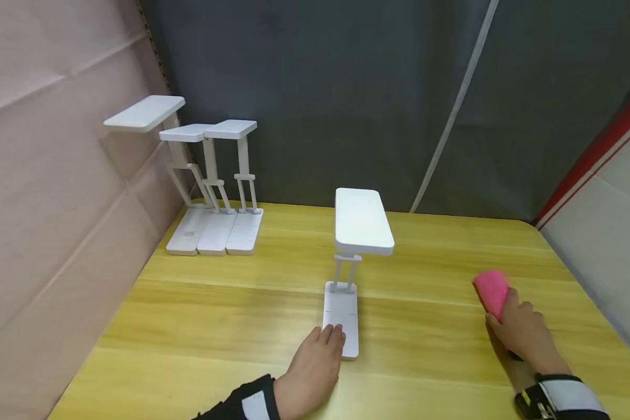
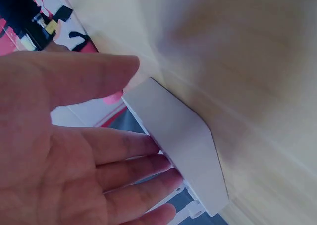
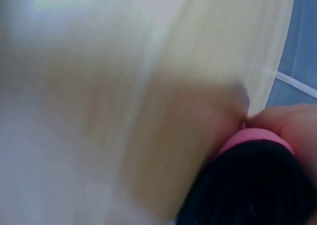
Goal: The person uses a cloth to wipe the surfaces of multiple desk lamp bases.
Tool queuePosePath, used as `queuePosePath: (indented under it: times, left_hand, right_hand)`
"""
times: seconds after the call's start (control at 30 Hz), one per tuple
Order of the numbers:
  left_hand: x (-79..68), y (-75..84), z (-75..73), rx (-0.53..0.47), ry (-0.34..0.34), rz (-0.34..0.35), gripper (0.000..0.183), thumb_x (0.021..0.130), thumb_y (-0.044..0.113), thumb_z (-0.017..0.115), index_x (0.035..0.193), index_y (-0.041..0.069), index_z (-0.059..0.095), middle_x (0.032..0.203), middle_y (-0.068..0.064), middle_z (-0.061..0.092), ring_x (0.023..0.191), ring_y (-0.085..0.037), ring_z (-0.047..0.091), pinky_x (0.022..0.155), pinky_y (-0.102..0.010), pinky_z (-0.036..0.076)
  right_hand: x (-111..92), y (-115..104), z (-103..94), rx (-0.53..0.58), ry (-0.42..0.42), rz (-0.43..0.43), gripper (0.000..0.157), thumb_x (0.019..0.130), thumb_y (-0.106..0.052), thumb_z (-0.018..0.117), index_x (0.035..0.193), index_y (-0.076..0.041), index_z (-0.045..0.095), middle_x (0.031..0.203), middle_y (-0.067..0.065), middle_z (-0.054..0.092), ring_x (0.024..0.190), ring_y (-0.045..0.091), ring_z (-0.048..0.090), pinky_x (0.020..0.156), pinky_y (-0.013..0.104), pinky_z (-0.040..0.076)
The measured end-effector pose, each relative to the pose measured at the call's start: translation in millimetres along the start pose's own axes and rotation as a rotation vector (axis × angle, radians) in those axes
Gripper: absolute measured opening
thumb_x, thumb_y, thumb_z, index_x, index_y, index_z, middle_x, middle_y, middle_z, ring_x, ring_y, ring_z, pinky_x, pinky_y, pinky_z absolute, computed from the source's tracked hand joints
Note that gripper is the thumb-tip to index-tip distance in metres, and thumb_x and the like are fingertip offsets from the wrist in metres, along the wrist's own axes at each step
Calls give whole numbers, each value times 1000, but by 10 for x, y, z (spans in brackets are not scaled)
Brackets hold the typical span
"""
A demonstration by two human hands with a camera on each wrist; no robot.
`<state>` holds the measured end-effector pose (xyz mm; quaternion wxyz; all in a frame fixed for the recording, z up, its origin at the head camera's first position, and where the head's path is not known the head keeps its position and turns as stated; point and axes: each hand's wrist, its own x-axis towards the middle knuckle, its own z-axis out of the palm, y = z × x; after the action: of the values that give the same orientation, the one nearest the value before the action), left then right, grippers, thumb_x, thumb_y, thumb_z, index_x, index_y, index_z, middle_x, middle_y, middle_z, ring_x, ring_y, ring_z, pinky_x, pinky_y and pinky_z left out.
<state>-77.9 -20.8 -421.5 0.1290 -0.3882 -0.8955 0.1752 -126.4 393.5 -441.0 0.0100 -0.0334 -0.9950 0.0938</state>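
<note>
A white folding phone stand (image 1: 364, 219) stands upright near the middle of the wooden table, its base (image 1: 341, 315) toward me. My left hand (image 1: 315, 364) reaches that base with straight fingers, and the fingertips touch it. In the left wrist view the fingers lie at the edge of the stand's base (image 2: 178, 140), with the thumb held apart. At the right, my right hand (image 1: 527, 332) grips a pink object with a rounded top (image 1: 490, 290). The right wrist view shows its pink band (image 3: 257, 134) and a black rounded end (image 3: 242, 185); its exact kind is unclear.
Several similar white stands (image 1: 186, 230) stand side by side at the table's back left. A pale wall (image 1: 58, 192) rises on the left, a dark panel (image 1: 304, 105) along the back. A red-and-white surface (image 1: 609, 233) lies beyond the right edge.
</note>
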Motion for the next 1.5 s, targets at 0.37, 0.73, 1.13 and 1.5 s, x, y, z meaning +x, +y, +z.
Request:
queuePosePath:
  times: [0.37,0.73,1.13,1.5]
  left_hand:
    - [9,-654,169,-672,3,41,54,84,48,57,118,6,53,119,-4,54,108,-17,50,88,-36,43]
    - [273,-851,644,-839,-141,75,129,56,77,62,141,5,-1,150,-12,2,136,-24,0,100,-64,11]
    - [302,-816,542,-752,-167,25,128,52,82,58,142,7,6,149,-7,12,135,-22,11,99,-67,5]
    - [340,-840,498,-709,-197,13,129,51,79,63,142,7,6,149,-7,14,134,-23,15,99,-67,6]
  right_hand:
    - [57,-536,-120,245,-52,-213,71,83,-16,60,132,9,14,100,31,48,74,29,52,60,44,46]
    - [32,-1935,-33,70,-80,-882,70,82,-29,63,139,-30,23,99,-6,48,81,9,49,72,31,48]
    - [-27,-1972,70,165,-332,-775,64,88,-33,56,141,-32,19,100,-7,50,79,6,49,73,31,49]
    - [-298,-1910,11,293,-481,-868,55,91,-37,50,139,-30,24,95,-13,48,77,4,47,67,23,42]
